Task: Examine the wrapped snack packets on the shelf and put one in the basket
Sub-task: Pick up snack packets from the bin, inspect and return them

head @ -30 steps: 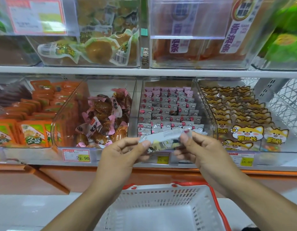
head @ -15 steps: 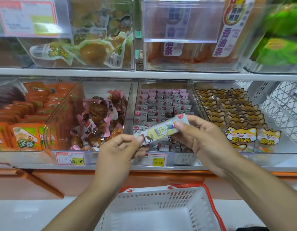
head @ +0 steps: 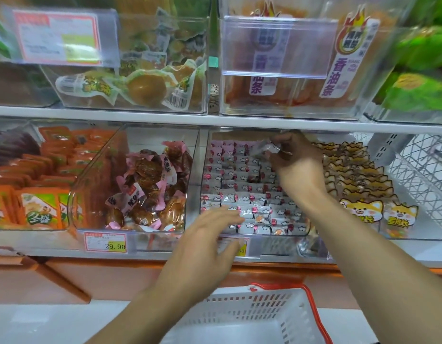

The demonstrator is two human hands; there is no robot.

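A clear bin [head: 203,170] on the lower shelf holds rows of small white and pink wrapped snack packets [head: 242,194]. My right hand [head: 298,161] reaches deep into the back of this bin and pinches one wrapped packet [head: 263,148] in its fingertips, just above the stacked rows. My left hand [head: 210,247] hovers in front of the bin's front edge with fingers spread and nothing in it. A white basket [head: 242,316] with red handles stands below, between my forearms, and looks empty.
Left of the snack bin a clear bin holds brown vacuum-packed items [head: 150,187], then orange packets [head: 41,180]. On the right are cat-print packets [head: 358,184] and a white wire rack [head: 423,175]. The upper shelf edge [head: 215,119] runs close above my right hand.
Both hands held the packet in front of the bin; now my left hand has let go and opened, and my right hand has carried the packet into the back of the bin.
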